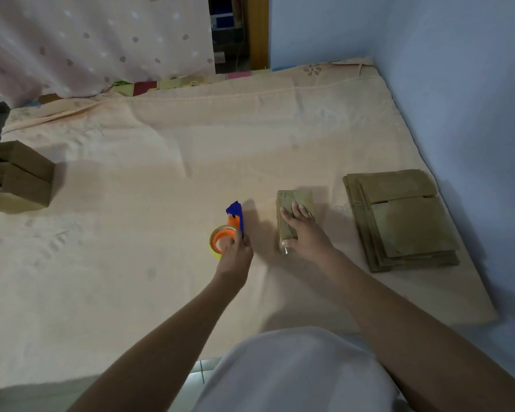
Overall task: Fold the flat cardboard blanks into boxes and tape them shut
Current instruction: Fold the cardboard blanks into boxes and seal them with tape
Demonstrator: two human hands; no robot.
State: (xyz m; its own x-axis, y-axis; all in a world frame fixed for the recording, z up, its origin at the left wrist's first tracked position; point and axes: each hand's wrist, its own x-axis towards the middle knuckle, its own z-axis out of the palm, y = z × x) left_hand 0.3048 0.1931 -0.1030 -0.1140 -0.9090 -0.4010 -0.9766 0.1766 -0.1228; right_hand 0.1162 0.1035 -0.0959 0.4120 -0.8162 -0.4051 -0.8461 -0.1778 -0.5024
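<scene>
A small folded cardboard box [292, 200] lies on the peach bed sheet [149, 173], right of centre. My right hand [302, 230] rests flat on top of it, fingers spread, thumb against its near end. Just left of the box, my left hand [235, 251] grips a tape dispenser [228, 230] with a blue handle and an orange core, which stands on the sheet. A stack of flat cardboard blanks [402, 218] lies at the right, near the wall.
Two finished boxes [21, 176] are stacked at the left edge of the bed. A blue wall [473, 114] borders the bed on the right, and a dotted curtain [87, 40] hangs behind it. My lap in white cloth [295, 373] is at the near edge.
</scene>
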